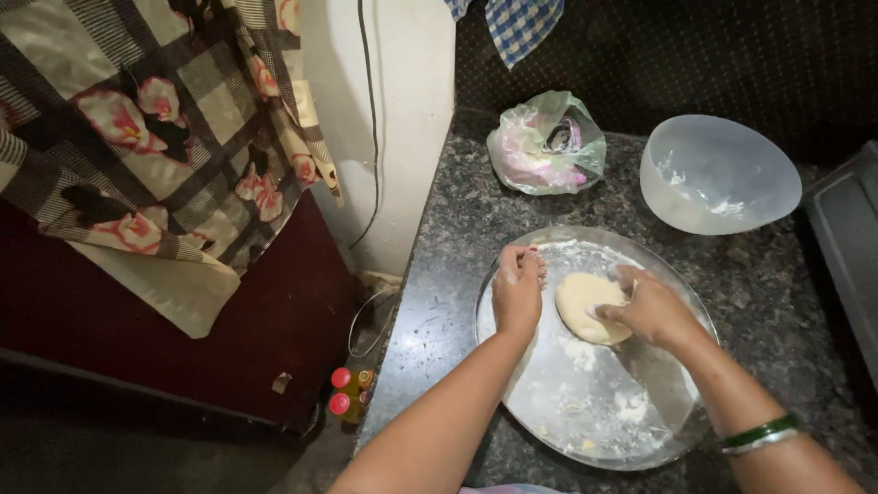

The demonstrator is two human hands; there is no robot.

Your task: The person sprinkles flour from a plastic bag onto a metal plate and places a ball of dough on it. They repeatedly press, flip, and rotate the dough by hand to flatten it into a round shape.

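A pale ball of dough point(582, 302) lies on a round steel plate point(558, 402) dusted with flour, set on a dark granite counter point(439, 274). My right hand point(651, 308) presses its knuckles and fingers onto the dough's right side. My left hand point(518, 291) is curled into a loose fist just left of the dough, resting on the plate. I cannot tell whether anything is inside that fist. A green bangle point(759, 432) circles my right wrist.
A translucent plastic bowl point(718, 174) with flour traces stands at the back right. A knotted plastic bag point(547, 144) sits behind the plate. A dark tray edge point(846, 238) is far right. Left of the counter hang patterned cloth point(155, 119); two red-capped bottles point(346, 393) stand below.
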